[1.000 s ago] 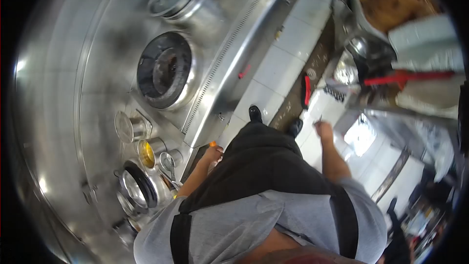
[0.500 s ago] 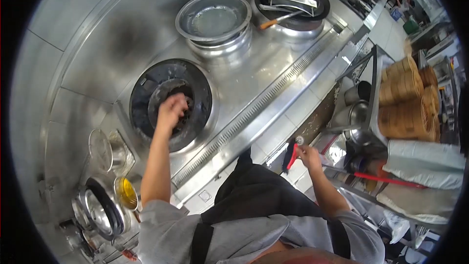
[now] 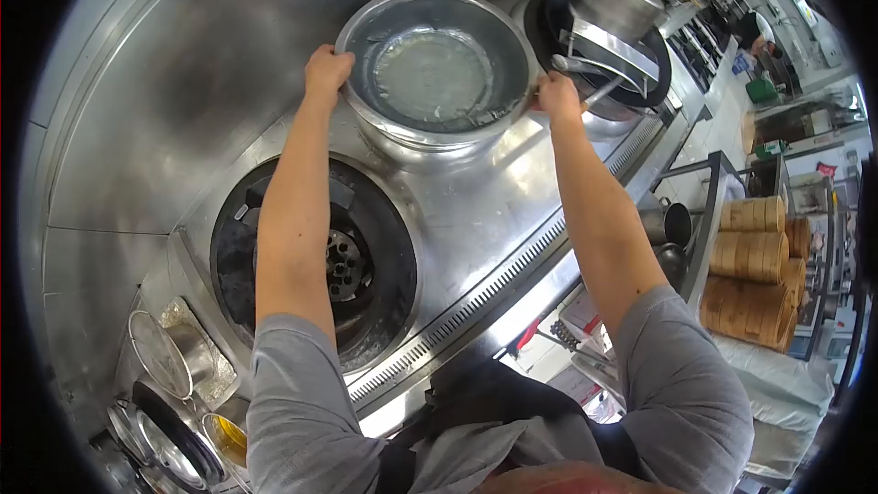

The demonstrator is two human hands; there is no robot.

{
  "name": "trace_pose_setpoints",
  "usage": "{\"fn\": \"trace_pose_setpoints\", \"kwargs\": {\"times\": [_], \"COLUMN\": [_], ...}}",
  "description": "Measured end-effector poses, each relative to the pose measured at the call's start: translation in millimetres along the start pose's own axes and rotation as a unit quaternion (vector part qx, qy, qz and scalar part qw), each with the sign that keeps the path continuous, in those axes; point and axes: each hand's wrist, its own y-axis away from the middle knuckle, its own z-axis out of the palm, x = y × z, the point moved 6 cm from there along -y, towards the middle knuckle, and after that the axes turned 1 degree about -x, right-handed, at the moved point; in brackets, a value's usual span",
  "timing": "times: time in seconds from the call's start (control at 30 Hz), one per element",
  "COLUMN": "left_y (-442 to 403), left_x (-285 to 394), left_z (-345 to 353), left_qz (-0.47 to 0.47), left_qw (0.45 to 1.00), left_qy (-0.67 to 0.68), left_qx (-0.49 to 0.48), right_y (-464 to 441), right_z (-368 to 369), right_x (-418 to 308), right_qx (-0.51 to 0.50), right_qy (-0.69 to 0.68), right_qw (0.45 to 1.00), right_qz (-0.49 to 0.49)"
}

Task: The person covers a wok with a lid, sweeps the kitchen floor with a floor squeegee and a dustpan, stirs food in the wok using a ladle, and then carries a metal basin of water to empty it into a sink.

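A wide metal basin [image 3: 508, 53] with clear liquid in it sits over a stove opening at the back of the steel counter. My left hand [image 3: 328, 70] is closed on its left rim. On the right rim, my right hand [image 3: 559, 95] is closed as well. A bit of red shows by the right fingers, too small to name. Below my left forearm lies a black burner ring [image 3: 389, 229] with a perforated burner head [image 3: 344, 265] inside, partly hidden by that arm.
Right of the basin, a pot [image 3: 622, 0] stands on another burner, with a metal-handled utensil [image 3: 594, 64] nearby. Bamboo steamers [image 3: 745, 261] are stacked on the right shelf. At lower left are a strainer [image 3: 157, 354] and a bowl of yellow liquid [image 3: 229, 439]. A person [image 3: 754, 32] is far off.
My left hand has left the burner and taken the basin's left rim. My right hand, earlier low with a red and black item, has risen to the right rim. The view has shifted.
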Motion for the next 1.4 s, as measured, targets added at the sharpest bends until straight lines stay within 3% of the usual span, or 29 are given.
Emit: {"fn": "trace_pose_setpoints", "kwargs": {"times": [0.03,0.1,0.17,0.23,0.27,0.33,0.37,0.4,0.67,0.9,1.0,1.1,1.27,1.4], "left_y": [-4,-11,-13,-16,-18,-7,2,15,122,260,331,390,500,553], "left_x": [-1,-5,-10,-18,-21,-16,-15,-10,27,50,47,17,-17,-95], "left_z": [1,2,7,8,7,10,5,-3,-22,-21,-11,6,56,112], "left_qz": [0.027,0.05,0.018,0.001,-0.011,-0.022,-0.012,-0.001,0.071,0.091,0.077,0.057,0.054,0.039], "left_qw": [0.999,0.995,0.998,0.998,0.998,0.998,0.994,0.986,0.989,0.993,0.985,0.988,0.977,0.976], "left_qy": [-0.015,-0.028,-0.007,0.04,0.052,0.057,0.097,0.138,0.09,0.057,0.153,0.142,0.182,0.162], "left_qx": [0.036,0.077,0.054,0.053,0.034,0.009,0.051,0.094,0.093,0.037,0.018,0.013,-0.095,-0.142], "right_y": [-12,-26,-24,-18,-17,-13,-11,-4,79,219,289,360,487,569], "right_z": [5,21,26,16,18,21,23,18,-36,-118,-153,-189,-247,-261], "right_x": [2,15,15,9,17,26,30,25,33,57,87,124,189,271], "right_qx": [-0.005,-0.034,-0.011,0.106,0.05,0.041,0.031,0.033,0.058,0.07,0.07,0.098,0.127,0.172], "right_qy": [0.004,-0.141,-0.126,-0.091,-0.155,-0.198,-0.24,-0.246,-0.317,-0.339,-0.432,-0.427,-0.384,-0.328], "right_qw": [1.0,0.984,0.987,0.989,0.982,0.974,0.963,0.962,0.945,0.933,0.891,0.892,0.902,0.912], "right_qz": [-0.004,0.104,0.096,0.041,0.091,0.105,0.116,0.115,0.059,0.102,0.119,0.115,0.15,0.176]}}
